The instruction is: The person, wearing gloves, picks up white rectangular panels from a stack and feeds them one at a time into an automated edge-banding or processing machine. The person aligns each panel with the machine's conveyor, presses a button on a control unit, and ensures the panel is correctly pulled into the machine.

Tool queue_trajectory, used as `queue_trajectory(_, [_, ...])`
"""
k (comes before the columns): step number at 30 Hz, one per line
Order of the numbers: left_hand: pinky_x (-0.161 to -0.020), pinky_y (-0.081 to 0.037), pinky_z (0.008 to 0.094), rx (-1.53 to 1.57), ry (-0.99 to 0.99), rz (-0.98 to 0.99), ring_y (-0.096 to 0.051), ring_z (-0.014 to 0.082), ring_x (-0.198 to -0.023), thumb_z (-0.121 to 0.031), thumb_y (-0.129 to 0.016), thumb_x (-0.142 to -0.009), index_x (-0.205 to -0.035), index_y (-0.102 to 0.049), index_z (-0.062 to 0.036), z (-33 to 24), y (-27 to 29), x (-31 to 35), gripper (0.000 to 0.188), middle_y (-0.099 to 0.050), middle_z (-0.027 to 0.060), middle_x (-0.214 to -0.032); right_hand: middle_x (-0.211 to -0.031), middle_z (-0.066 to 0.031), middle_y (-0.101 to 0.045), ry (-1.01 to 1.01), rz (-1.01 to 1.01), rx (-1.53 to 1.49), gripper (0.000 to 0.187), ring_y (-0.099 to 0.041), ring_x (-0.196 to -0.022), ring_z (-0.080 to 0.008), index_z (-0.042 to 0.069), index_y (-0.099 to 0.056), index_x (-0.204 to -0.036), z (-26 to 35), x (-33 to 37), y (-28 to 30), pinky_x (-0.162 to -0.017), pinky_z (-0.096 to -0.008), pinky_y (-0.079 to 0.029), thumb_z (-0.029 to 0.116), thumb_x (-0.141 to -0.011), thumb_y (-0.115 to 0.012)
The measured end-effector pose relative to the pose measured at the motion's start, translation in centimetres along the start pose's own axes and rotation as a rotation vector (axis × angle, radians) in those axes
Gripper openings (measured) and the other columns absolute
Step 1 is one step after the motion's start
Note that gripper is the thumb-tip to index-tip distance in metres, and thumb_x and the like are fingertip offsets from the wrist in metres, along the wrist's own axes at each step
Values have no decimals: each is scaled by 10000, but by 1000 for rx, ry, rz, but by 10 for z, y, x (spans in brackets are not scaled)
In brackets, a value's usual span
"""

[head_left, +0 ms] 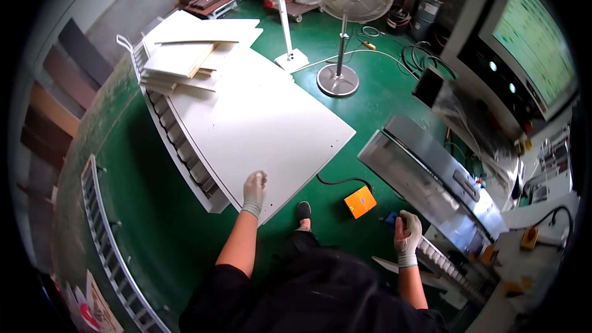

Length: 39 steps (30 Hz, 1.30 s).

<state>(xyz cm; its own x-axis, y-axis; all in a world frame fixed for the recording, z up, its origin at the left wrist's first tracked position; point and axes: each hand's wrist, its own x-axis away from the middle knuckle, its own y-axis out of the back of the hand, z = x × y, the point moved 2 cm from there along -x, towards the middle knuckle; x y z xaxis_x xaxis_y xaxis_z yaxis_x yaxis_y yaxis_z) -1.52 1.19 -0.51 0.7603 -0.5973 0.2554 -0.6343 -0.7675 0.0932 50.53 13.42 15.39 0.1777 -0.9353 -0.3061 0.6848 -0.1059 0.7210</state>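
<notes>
A large white panel (265, 120) with small drilled holes near its edge lies on a grey roller conveyor (179, 139) in front of me. Over the panel's near corner is my left hand (254, 189), in a pale work glove with its fingers curled in; nothing shows in it. Whether it touches the panel I cannot tell. To the right, my right hand (407, 234), gloved too, is beside a roller rail (441, 259) of the grey machine (431, 179). Its fingers and thumb are apart, holding nothing visible.
Smaller white boards (185, 55) are piled at the panel's far end. A standing fan (339, 77) and a white post (283, 15) stand beyond. An orange box (360, 201) sits on the green floor, with cables (425, 55) farther back. Left is a metal rail (111, 243); right, a screen (533, 40).
</notes>
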Motion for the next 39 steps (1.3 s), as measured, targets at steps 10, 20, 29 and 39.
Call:
queue_trajectory(10, [-684, -596, 303, 320, 456, -44, -735, 220, -834, -378, -405, -1088, -1224, -597, 23, -64, 14, -161, 465, -741, 145, -1023, -735, -185, -636, -334, 60, 477, 476, -637, -757, -415, 70, -667, -731, -8, -32, -47, -664, -492, -482, 434, -1012, -547])
queue_trajectory(20, [-421, -400, 242, 80, 283, 46, -565, 124, -505, -335, -463, -1085, -883, -581, -52, -115, -50, -375, 368, -630, 76, -662, -784, -179, -678, -429, 42, 510, 346, -665, -785, -400, 63, -724, -782, -13, -27, -41, -712, -473, -518, 324, -934, -557])
queue_trajectory(29, [-918, -539, 373, 345, 238, -48, -636, 265, -1176, -798, -402, -955, -1510, -394, 24, -231, -56, -557, 991, -613, 168, -1381, -827, -194, -684, -476, 122, 537, 309, -661, -829, -418, 47, -725, -818, -9, -25, -42, -747, -482, -518, 288, -911, -557])
queue_trajectory(39, [-905, -583, 347, 571, 121, -17, -717, 216, -1039, -431, -500, -1088, -1244, -540, -71, -246, -78, -590, 394, -714, 59, -1086, -896, -183, -710, -614, 174, 701, 290, -672, -901, -418, 60, -757, -881, -37, -17, -40, -799, -511, -528, 308, -891, -606])
